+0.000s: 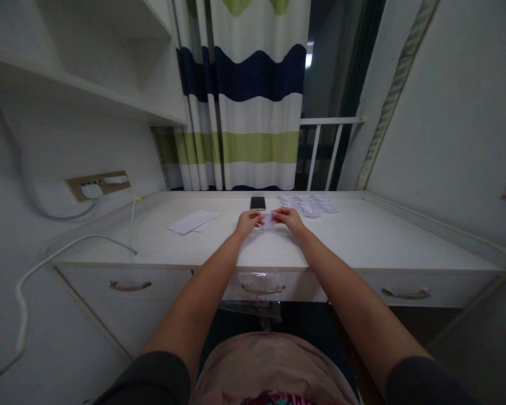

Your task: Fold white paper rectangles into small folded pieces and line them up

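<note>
Beyond the drawer fronts (306,284), over a white desk (362,236), the left hand (248,221) and right hand (292,220) pinch a small white paper (268,221) between fingertips; farther, a smartphone (257,202), then a striped curtain (259,115).

white desk (362,242) with paper sheets (193,223), dark phone (258,203), cluster of white pieces (311,205)
</note>
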The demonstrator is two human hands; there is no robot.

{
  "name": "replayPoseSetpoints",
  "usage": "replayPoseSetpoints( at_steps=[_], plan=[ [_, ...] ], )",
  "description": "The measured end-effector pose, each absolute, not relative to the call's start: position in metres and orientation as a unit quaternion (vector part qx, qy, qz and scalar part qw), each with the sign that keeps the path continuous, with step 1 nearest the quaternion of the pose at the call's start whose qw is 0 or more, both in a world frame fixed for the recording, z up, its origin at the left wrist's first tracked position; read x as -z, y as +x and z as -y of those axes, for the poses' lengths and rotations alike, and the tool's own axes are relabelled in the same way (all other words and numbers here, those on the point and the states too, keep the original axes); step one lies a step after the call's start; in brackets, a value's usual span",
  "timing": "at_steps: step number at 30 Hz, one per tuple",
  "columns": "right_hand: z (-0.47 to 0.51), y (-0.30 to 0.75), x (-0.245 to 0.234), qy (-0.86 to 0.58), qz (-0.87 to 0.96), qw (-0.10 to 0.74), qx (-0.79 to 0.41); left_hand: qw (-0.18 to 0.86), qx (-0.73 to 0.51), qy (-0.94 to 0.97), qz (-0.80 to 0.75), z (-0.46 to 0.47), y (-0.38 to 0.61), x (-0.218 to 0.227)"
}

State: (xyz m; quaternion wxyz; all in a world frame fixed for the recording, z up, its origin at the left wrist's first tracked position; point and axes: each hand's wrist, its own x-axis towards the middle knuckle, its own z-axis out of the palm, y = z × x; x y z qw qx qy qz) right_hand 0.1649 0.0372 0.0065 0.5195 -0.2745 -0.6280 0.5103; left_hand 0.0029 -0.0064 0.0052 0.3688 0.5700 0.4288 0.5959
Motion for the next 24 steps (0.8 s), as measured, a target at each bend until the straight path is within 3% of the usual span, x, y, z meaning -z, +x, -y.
replayPoseSetpoints(
  at_steps=[24],
  plan=[
    [-0.0334, 0.1661, -0.009, -0.275, 0.633, 0.521, -0.502, 0.382, -0.596, 0.558, -0.433, 0.0094, 0.0045, -0.0086]
  ],
)
